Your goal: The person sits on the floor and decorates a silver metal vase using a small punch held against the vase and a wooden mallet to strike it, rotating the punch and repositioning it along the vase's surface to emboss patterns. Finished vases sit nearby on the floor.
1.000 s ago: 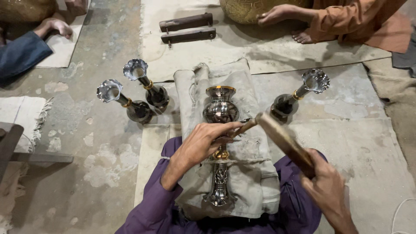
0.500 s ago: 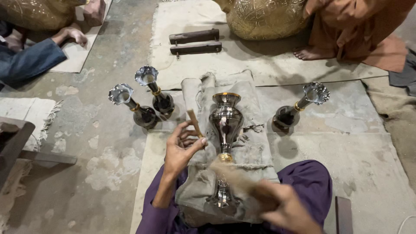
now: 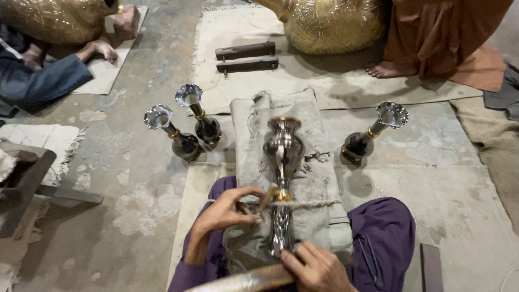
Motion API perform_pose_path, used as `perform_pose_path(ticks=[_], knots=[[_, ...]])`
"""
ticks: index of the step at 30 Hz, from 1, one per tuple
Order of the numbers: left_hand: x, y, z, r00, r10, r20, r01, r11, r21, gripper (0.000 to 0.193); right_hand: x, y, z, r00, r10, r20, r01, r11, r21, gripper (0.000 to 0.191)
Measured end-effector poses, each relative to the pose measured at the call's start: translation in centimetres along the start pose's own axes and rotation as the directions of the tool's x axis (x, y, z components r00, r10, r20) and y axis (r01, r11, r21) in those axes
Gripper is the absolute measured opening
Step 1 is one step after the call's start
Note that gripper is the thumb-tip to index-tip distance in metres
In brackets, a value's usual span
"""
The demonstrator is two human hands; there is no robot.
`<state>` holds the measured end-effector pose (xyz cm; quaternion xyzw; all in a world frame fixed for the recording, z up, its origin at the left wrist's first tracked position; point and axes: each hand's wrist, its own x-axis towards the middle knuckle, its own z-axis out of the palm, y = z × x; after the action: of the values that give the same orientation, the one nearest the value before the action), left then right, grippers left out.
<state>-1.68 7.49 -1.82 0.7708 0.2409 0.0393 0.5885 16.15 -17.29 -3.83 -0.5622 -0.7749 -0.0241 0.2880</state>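
Silver vase (image 3: 283, 157) lying on cloth pad (image 3: 313, 162) across lap.
Left hand (image 3: 224, 211) pinches a small tool, probably a chisel (image 3: 265, 197); right hand (image 3: 316, 267) closed around a blurred mallet (image 3: 243, 281).

Metalwork floor workshop — brass vessel (image 3: 330, 24), metal vases (image 3: 186, 138), concrete floor (image 3: 135, 178)

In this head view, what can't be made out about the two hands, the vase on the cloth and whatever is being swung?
- Vase: motion-blurred; its surface pattern is unreadable.
- Left hand: its fingertips close on a small tool at the vase's gold band; the tool's tip is hidden by the fingers.
- Right hand: cut off by the bottom edge.
- Wooden tool: blurred and cropped at the bottom edge; its shape is unclear.
- Big brass pot: its top is cut off.
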Motion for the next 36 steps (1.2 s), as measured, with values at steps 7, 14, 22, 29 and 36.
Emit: perform_pose_path(ticks=[7,14,22,29,36], knots=[[0.3,0.8,-0.1,0.994,0.061,-0.092,-0.088,0.938,-0.336,0.064,-4.4,0.5,2.5,0.983,-0.179,-0.03,0.174,0.976,-0.133,0.028],[1.7,-0.6,-0.3,0.976,0.063,-0.208,-0.104,0.976,-0.193,0.065,-9.1,1.9,4.1,0.988,0.047,0.145,-0.053,0.998,0.035,0.035],[0.9,-0.8,-4.3,0.855,0.034,-0.517,-0.214,0.932,-0.293,0.073,-6.3,6.9,-5.5,0.884,0.402,0.238,-0.419,0.456,0.785,0.037],[7.7,4.9,-3.3,0.808,0.147,-0.57,-0.313,0.928,-0.205,0.071,-0.8,6.5,-5.8,0.636,0.768,-0.077,-0.248,0.299,0.922,0.034],[10.5,8.7,-0.9,0.76,0.486,-0.432,-0.431,0.874,0.225,0.052,-0.5,9.5,-1.9,0.697,0.664,0.271,-0.485,0.159,0.86,0.02]])
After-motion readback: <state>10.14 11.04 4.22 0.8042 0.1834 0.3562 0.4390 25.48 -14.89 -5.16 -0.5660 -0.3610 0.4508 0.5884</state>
